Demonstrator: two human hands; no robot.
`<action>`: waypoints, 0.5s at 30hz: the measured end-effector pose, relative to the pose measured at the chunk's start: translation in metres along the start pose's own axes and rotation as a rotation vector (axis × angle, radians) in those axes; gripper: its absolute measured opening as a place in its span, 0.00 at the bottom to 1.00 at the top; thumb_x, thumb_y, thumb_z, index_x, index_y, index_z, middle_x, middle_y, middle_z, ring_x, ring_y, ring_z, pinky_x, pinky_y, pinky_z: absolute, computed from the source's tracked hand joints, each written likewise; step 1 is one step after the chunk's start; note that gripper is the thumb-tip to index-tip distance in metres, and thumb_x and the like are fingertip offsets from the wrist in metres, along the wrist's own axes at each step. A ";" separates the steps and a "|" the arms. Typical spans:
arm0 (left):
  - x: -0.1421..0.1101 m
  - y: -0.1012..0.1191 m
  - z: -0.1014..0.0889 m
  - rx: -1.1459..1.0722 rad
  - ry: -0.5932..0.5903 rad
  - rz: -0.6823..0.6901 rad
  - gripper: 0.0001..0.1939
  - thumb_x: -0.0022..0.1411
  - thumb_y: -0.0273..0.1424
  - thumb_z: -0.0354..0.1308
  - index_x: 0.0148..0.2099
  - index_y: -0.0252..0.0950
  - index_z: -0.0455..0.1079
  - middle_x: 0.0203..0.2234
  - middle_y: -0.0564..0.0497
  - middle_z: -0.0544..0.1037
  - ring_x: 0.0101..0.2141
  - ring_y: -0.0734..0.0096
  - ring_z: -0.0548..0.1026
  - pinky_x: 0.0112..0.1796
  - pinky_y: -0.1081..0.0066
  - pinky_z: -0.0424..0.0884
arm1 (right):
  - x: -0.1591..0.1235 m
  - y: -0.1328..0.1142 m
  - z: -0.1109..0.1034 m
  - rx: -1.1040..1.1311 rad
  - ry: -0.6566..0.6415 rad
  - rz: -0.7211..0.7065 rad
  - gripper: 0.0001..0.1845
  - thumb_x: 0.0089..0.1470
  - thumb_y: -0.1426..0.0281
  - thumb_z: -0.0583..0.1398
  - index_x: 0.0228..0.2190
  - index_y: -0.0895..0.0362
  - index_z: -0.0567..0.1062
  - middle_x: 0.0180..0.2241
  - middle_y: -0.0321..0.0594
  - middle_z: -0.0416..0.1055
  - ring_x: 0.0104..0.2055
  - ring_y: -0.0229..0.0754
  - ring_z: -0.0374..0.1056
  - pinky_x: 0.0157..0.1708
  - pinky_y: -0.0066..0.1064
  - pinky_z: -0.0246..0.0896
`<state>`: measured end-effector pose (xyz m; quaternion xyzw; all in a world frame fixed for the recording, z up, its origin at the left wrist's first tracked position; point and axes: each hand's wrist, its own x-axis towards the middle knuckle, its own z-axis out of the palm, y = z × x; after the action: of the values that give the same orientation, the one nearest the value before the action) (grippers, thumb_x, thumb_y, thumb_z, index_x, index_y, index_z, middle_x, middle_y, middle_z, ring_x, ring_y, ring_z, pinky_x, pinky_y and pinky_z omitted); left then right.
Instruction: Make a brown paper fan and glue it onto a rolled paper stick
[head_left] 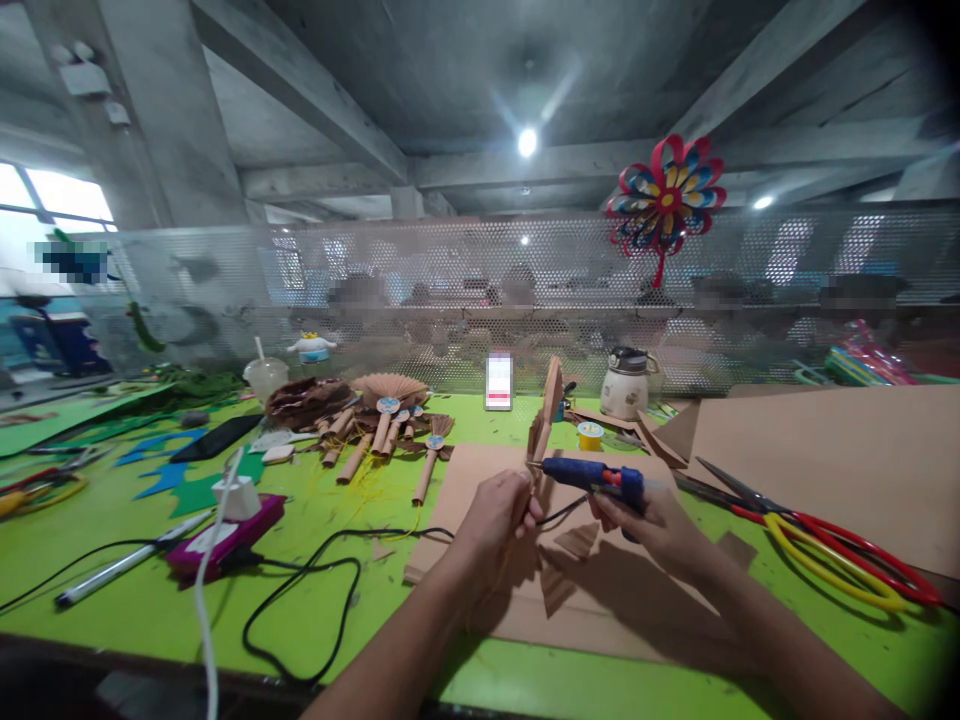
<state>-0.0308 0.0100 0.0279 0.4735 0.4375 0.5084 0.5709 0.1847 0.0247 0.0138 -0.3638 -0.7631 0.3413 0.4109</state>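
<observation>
My right hand [656, 525] is wrapped round the handle of a blue glue gun [581, 472], whose nozzle points left. Pinched in my left hand [501, 515] is a folded brown paper fan [551, 395], standing upright. The nozzle tip meets or almost meets the fan's lower part, just above my left fingers; exact contact is hard to tell. Beneath both hands lies a stack of brown cardboard [480, 490], with a few small corrugated paper scraps [559, 590] on it.
Several finished paper fans [386, 410] lie left of centre. A purple power strip [225, 535] and black cable [352, 580] are nearer on the left. Large scissors [825, 550] rest at right. A phone [499, 382] and a kettle [627, 385] stand by the mesh partition [450, 330].
</observation>
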 end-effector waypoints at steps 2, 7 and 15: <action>0.001 -0.001 -0.002 -0.010 -0.002 0.013 0.13 0.54 0.38 0.51 0.32 0.33 0.66 0.19 0.51 0.71 0.17 0.79 0.62 0.17 0.78 0.51 | -0.001 0.000 -0.001 0.029 -0.010 0.013 0.20 0.56 0.55 0.58 0.27 0.61 0.71 0.25 0.40 0.66 0.28 0.40 0.62 0.28 0.30 0.59; 0.008 -0.005 -0.005 0.057 0.014 0.052 0.16 0.54 0.43 0.52 0.31 0.34 0.64 0.18 0.52 0.70 0.16 0.78 0.62 0.17 0.77 0.52 | -0.002 -0.003 -0.002 0.141 0.000 0.047 0.20 0.57 0.55 0.58 0.30 0.61 0.72 0.27 0.41 0.67 0.30 0.39 0.63 0.28 0.29 0.58; 0.010 -0.009 -0.006 0.443 0.099 0.212 0.17 0.58 0.41 0.51 0.23 0.36 0.62 0.13 0.55 0.64 0.16 0.75 0.61 0.21 0.74 0.54 | -0.002 -0.002 -0.001 0.083 0.009 0.064 0.23 0.56 0.52 0.57 0.32 0.62 0.74 0.25 0.41 0.67 0.26 0.38 0.62 0.23 0.28 0.52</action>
<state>-0.0339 0.0204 0.0180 0.6050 0.5135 0.4796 0.3745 0.1855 0.0224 0.0151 -0.3722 -0.7344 0.3841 0.4178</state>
